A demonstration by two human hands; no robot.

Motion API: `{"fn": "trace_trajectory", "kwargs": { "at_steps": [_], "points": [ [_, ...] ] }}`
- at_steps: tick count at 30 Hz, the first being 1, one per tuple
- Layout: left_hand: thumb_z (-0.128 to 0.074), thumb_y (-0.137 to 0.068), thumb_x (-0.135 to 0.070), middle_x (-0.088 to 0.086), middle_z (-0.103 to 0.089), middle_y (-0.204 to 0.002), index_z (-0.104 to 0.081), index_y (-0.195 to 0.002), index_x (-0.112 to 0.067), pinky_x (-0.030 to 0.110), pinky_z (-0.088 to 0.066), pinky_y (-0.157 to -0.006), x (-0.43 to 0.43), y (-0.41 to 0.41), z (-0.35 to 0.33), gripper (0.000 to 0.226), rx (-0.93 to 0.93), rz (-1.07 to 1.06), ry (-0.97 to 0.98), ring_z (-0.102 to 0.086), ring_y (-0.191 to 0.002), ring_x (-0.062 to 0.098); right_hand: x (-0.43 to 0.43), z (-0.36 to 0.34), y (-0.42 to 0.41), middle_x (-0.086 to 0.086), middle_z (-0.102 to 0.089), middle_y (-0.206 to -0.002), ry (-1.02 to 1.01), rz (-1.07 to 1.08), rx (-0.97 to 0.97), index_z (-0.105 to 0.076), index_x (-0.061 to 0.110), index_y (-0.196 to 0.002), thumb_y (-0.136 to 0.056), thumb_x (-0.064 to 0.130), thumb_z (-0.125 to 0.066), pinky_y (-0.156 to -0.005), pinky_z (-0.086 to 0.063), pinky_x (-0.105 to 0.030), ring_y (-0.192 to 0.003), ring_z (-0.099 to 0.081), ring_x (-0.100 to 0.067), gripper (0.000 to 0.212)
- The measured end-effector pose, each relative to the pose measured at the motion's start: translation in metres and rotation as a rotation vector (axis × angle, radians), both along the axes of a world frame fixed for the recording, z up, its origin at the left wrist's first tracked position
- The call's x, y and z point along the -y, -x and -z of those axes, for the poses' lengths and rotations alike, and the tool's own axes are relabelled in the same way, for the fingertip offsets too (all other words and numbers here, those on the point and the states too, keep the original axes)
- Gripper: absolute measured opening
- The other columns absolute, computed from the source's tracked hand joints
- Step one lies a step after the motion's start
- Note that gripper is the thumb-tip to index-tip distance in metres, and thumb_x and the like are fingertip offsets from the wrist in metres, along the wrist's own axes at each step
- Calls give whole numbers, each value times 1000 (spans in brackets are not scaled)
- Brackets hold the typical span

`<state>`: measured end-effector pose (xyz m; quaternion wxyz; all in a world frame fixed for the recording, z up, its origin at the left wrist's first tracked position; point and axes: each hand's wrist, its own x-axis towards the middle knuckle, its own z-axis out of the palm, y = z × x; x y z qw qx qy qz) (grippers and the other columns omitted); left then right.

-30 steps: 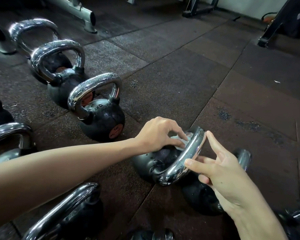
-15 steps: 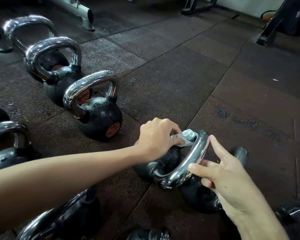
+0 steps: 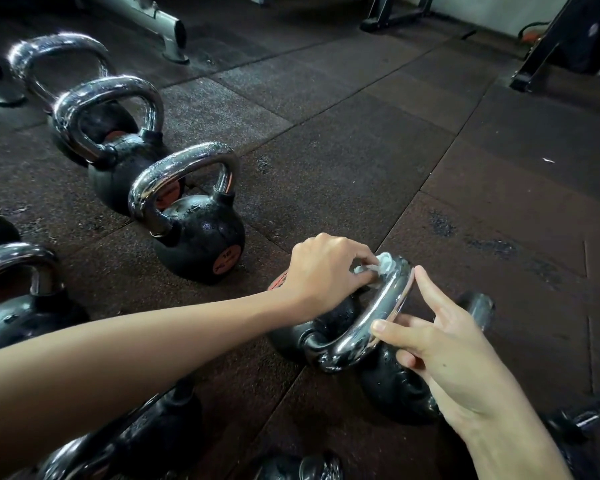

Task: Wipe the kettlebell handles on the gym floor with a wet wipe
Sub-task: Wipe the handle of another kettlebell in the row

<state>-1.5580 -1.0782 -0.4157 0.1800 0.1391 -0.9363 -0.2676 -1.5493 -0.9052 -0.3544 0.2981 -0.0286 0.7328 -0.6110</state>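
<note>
The crumpled white wet wipe (image 3: 383, 263) is mostly hidden under the left hand (image 3: 326, 271). The right hand (image 3: 444, 351) covers part of a black round kettlebell (image 3: 392, 389) behind the chrome handle (image 3: 383, 301).

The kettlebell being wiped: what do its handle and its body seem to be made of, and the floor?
Handle: metal, probably chrome-plated steel; mirror-bright with sharp reflections. Body: black, likely coated cast iron; pebbled skin with dull glints. Floor: probably rubber tiles; dark, speckled, matt, with straight seams.
</note>
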Motion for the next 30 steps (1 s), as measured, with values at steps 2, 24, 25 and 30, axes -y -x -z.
{"fn": "trace_trajectory", "kwargs": {
  "at_steps": [2, 24, 25, 30],
  "points": [
    [-71, -86, -60, -8, -76, -83, -78, -98, -44, 34, -52, -72, 4, 2, 3, 22, 37, -3, -28, -69, -83, 16, 1, 0, 0, -7, -76, -82, 5, 6, 0, -28, 41, -159, -81, -7, -76, -60, -35, -30, -49, -48, -3, 103],
    [-77, -88, -22, -23, -76, -82, -82, -96, -33, 43, -56, -64, 18, -12, 13, 14, -7, 293, -377, -69, -68, 27, 9, 0, 0, -6, -76, -80, 43, 4, -4, -30, 39, -158, -80, -10, -76, -61, -34, -31, -50, -54, -3, 103],
    [-77, -89, -23, -19, -76, -81, -82, -96, -33, 43, -55, -64, 18, -11, 13, 13, -10, 286, -387, -69, -68, 28, 10, 0, 1, -5, -75, -78, 45, 6, -4, -30, 39, -158, -80, -10, -76, -62, -33, -31, -50, -53, -3, 103],
    [-80, -85, -19, -21, -77, -84, -84, -96, -29, 33, -51, -58, 28, -27, 10, 16, 9, 342, -378, -62, -57, 16, 12, -1, 1, -6, -74, -77, 38, 6, 5, -29, 39, -159, -81, -11, -75, -59, -32, -31, -48, -51, -3, 104]
  ]
}}
